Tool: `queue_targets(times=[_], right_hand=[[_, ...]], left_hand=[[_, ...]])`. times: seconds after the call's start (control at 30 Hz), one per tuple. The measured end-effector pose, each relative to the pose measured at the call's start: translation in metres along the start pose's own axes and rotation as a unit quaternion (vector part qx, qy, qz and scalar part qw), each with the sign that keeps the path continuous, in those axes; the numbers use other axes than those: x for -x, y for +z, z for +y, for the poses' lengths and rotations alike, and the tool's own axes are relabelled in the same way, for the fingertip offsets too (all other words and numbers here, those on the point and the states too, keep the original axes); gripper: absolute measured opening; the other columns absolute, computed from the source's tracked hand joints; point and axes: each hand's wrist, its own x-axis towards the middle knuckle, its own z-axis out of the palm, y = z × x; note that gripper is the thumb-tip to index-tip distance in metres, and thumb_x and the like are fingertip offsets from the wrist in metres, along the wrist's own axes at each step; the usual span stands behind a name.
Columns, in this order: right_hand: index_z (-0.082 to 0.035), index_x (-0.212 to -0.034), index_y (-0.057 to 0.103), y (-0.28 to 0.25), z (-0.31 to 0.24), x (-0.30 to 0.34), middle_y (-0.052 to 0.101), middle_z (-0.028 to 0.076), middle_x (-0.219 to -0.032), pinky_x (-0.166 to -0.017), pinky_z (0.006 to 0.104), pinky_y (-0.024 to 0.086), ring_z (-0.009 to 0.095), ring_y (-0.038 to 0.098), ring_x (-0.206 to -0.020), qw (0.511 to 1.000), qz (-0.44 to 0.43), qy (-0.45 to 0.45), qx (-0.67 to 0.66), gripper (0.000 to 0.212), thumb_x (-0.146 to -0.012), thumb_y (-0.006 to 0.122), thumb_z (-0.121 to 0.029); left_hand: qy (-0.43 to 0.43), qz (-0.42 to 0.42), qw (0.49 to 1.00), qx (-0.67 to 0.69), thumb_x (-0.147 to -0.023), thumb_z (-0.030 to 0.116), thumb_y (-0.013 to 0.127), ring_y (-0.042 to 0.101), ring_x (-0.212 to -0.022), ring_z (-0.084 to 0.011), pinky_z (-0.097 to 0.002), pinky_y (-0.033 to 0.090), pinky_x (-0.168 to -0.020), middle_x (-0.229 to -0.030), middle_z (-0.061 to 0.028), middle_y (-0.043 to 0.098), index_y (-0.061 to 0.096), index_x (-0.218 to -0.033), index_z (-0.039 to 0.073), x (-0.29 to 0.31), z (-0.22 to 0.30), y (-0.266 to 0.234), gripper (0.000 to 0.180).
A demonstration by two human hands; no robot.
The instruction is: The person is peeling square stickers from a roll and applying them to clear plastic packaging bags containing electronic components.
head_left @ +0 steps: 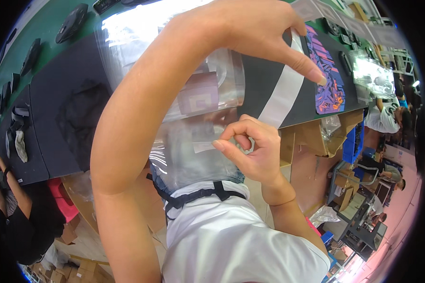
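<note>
My left arm bends across the view from the lower left. At the upper right my left hand (264, 35) grips a white label strip (284, 92) with its fingers, the thumb stretched out beside it. That strip runs down behind my right hand (257, 148), whose thumb and forefinger pinch a small white label (204, 147). The label is over a clear plastic bag (189, 162) at the table's front edge, by my waist. Above that bag is a stack of clear bags (231, 78), partly covered by my left forearm; a purplish square patch (198, 93) shows through.
A patterned purple-and-blue mat (328, 78) lies to the right on the black tabletop (264, 70). Cardboard boxes (333, 139) and a blue crate (353, 144) are at the right edge. Dark round devices (72, 22) line the green surface beyond. A co-worker (23, 212) is at left.
</note>
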Motion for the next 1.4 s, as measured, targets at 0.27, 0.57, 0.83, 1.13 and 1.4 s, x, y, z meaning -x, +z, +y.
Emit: queue_targets(times=[0.27, 0.57, 0.83, 1.13, 1.4], right_hand=[[-0.006, -0.083, 0.072, -0.003, 0.001, -0.001, 0.036, -0.003, -0.059, -0.048, 0.028, 0.025, 0.009, 0.033, -0.052, 0.999, -0.003, 0.027, 0.02, 0.014, -0.077, 0.085, -0.008], [-0.007, -0.082, 0.071, 0.007, 0.005, -0.003, 0.037, -0.002, -0.058, -0.046, 0.028, 0.026, 0.01, 0.034, -0.05, 0.997, 0.029, 0.009, 0.065, 0.016, -0.076, 0.086, -0.01], [-0.009, -0.089, 0.072, 0.026, 0.017, 0.007, 0.064, -0.002, -0.076, -0.059, 0.0312, 0.041, 0.015, 0.057, -0.061, 0.971, 0.175, -0.112, 0.116, 0.019, -0.075, 0.084, -0.007], [0.006, -0.144, 0.048, 0.021, 0.034, 0.046, 0.044, 0.022, -0.155, -0.12, 0.0629, -0.001, 0.037, 0.031, -0.15, 0.891, -0.138, -0.215, 0.376, 0.088, -0.082, 0.072, -0.051], [-0.001, -0.151, 0.042, 0.019, 0.029, 0.041, 0.032, 0.024, -0.161, -0.119, 0.0629, 0.002, 0.042, 0.022, -0.152, 0.871, -0.198, -0.211, 0.398, 0.1, -0.079, 0.07, -0.064]], left_hand=[[-0.015, -0.066, 0.998, 0.003, -0.078, 0.07, 0.07, 0.067, -0.107, -0.0407, -0.0412, 0.053, -0.096, -0.113, -0.0304, 0.069, 0.064, -0.122, -0.013, 0.002, -0.001, -0.018, 0.094], [0.043, 0.001, 0.997, -0.064, -0.079, 0.069, 0.07, 0.068, -0.107, -0.0404, -0.0405, 0.053, -0.097, -0.111, -0.0315, 0.069, 0.064, -0.121, -0.014, 0.018, 0.007, -0.013, 0.093], [0.0, -0.106, 0.994, 0.015, -0.081, 0.071, 0.067, 0.067, -0.109, -0.04, -0.0397, 0.053, -0.098, -0.114, -0.0302, 0.069, 0.065, -0.122, -0.011, 0.0, 0.002, -0.036, 0.092], [-0.048, -0.014, 0.997, -0.054, -0.072, 0.071, 0.074, 0.071, -0.102, -0.0364, -0.04, 0.055, -0.09, -0.108, -0.0222, 0.073, 0.071, -0.118, -0.002, -0.003, -0.006, 0.009, 0.086], [-0.036, -0.031, 0.995, -0.084, -0.075, 0.071, 0.071, 0.071, -0.102, -0.0366, -0.0424, 0.055, -0.091, -0.108, -0.021, 0.074, 0.071, -0.12, 0.001, -0.003, -0.007, 0.011, 0.083]])
